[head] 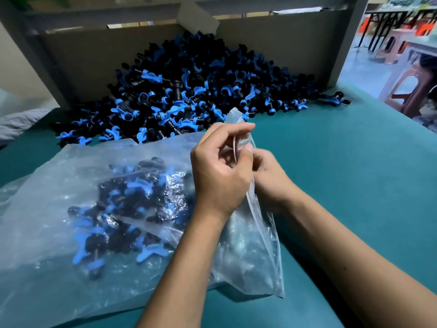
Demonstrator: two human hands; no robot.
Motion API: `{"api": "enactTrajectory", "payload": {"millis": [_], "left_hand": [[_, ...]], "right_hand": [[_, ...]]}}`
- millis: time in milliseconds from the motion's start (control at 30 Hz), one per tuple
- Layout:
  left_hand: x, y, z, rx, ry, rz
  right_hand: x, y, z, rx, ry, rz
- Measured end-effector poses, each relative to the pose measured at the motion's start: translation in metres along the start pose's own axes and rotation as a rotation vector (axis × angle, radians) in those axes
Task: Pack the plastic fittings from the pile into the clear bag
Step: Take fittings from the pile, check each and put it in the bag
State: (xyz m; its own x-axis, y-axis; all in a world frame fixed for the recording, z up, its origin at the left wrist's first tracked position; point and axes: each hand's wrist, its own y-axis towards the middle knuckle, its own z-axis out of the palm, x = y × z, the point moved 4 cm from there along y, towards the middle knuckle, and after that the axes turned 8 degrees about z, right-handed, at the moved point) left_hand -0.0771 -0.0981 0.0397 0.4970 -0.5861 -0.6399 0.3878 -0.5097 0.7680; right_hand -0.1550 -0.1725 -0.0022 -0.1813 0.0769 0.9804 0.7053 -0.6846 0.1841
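Note:
A large pile of black and blue plastic fittings (189,91) lies heaped against the grey back wall of the table. In front of it a clear bag (59,209) lies on its side, with several fittings (118,207) inside. Its open mouth edge points right and rises toward the pile. My left hand (220,171) pinches that mouth edge from the near side, fingers curled. My right hand (269,176) grips the same edge from the far side and is partly hidden behind the plastic.
The table top is teal (343,174). A grey upright panel (283,43) backs the pile. A few stray fittings (335,99) lie at the pile's right end. Pink plastic stools (409,88) stand on the floor beyond the table's right edge.

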Motion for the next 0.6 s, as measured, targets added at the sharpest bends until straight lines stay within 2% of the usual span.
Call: {"api": "enactTrajectory", "payload": {"millis": [133,200,267,333,433,500,600], "left_hand": [[0.024,-0.006,-0.001,-0.069,0.057,-0.141],[0.041,-0.013,-0.001,-0.08,0.154,-0.234],[0.056,-0.021,-0.002,-0.057,0.258,-0.344],[0.065,-0.027,0.0,0.016,0.37,-0.398],[0.07,-0.03,0.003,0.059,0.423,-0.376],[0.072,-0.028,0.003,0.044,0.419,-0.374],[0.074,-0.028,0.003,0.047,0.415,-0.371]], "right_hand": [[-0.005,0.016,-0.041,-0.483,0.149,0.025],[-0.007,0.029,-0.056,-0.649,0.066,0.041],[-0.014,0.051,-0.064,-0.714,-0.178,0.119],[-0.019,0.076,-0.065,-0.656,-0.64,0.186],[-0.026,0.111,-0.051,-0.388,-1.202,0.162],[-0.031,0.128,-0.04,-0.19,-1.349,0.169],[-0.037,0.144,-0.036,0.015,-1.384,0.223]]}}
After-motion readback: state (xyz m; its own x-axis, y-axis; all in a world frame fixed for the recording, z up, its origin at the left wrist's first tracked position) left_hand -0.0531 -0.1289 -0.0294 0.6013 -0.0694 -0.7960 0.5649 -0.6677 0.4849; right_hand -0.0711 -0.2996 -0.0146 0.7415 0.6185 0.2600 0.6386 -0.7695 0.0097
